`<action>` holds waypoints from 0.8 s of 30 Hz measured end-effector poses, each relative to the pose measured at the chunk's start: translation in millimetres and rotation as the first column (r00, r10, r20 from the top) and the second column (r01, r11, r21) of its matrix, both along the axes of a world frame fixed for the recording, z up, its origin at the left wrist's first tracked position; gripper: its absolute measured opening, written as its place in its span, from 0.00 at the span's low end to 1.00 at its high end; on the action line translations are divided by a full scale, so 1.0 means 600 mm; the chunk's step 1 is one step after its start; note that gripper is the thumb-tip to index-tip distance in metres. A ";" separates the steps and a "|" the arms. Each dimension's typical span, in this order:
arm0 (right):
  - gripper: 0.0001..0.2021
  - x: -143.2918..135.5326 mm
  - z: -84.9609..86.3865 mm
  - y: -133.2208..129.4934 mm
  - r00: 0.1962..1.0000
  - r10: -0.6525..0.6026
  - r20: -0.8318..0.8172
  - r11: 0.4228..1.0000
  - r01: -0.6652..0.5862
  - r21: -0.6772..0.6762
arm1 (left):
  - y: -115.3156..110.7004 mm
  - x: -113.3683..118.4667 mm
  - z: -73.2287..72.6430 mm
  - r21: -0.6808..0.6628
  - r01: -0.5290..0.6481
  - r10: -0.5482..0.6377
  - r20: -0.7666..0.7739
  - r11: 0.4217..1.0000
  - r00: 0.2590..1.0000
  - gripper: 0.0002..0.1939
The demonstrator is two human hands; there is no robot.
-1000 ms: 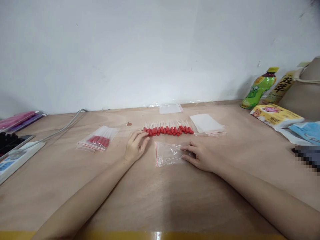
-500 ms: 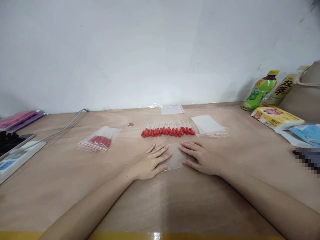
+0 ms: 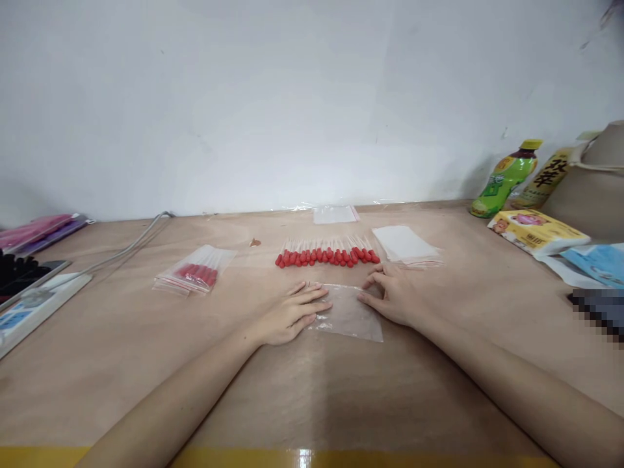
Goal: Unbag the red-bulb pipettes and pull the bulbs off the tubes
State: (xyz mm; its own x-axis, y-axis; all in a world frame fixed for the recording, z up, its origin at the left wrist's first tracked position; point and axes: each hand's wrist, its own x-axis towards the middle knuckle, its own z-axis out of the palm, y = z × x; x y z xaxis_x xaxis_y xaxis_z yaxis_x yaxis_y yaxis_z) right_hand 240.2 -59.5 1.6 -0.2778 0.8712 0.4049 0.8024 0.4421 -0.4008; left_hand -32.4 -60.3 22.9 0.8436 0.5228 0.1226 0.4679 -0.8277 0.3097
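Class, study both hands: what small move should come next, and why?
Probably the right hand should reach for some red-tipped sticks: its fingers lie close to the row's right end, the left hand rests on the seemingly empty clear bag, and another bag holds similar red-tipped pieces.

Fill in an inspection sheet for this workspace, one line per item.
Surface: brown table, small brown mark towards the back.
Things: row of red-tipped sticks; clear bag nearer; bagged red-ended sticks left; pale bag stack right.
Clutter: green bottle, yellow pack, blue packet, right.
Hands: left hand spread at the clear bag's left; right hand curled at its right.
Cables: grey cable reaching power strip, left.
Surroundings: pale wall behind.
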 end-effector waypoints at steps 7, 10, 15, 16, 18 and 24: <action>0.09 -0.004 0.011 -0.006 0.992 -0.054 0.115 0.993 0.066 -0.100 | 0.006 0.005 -0.015 0.135 -0.123 0.078 0.300 0.983 0.951 0.17; 0.09 -0.003 0.013 -0.008 0.994 -0.053 0.092 0.991 0.063 -0.115 | 0.003 0.002 -0.019 0.202 -0.174 0.082 0.394 0.964 0.915 0.15; 0.07 -0.001 0.016 -0.014 0.996 -0.005 0.094 0.983 0.022 -0.183 | -0.013 -0.028 -0.023 0.283 -0.326 0.186 0.427 0.902 0.885 0.12; 0.07 -0.001 0.018 -0.015 0.994 0.005 0.110 0.987 0.012 -0.161 | -0.014 -0.040 -0.023 0.310 -0.367 0.220 0.420 0.877 0.881 0.11; 0.08 0.003 0.024 -0.015 0.995 0.027 0.096 0.995 -0.017 -0.099 | -0.010 -0.072 -0.021 0.381 -0.466 0.308 0.406 0.798 0.860 0.11; 0.13 0.078 0.062 0.037 0.869 -0.223 -0.441 0.975 0.197 -0.106 | 0.023 -0.192 -0.010 0.494 -0.808 0.702 0.447 0.322 0.554 0.16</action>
State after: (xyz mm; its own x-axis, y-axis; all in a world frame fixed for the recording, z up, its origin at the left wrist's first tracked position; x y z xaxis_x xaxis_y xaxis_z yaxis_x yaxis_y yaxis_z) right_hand 287.0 -37.3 38.8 0.1132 0.9133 0.3913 0.6030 0.2499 -0.7576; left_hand -147.7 -46.3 16.6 0.0698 0.6831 0.7269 0.9904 -0.1346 0.0314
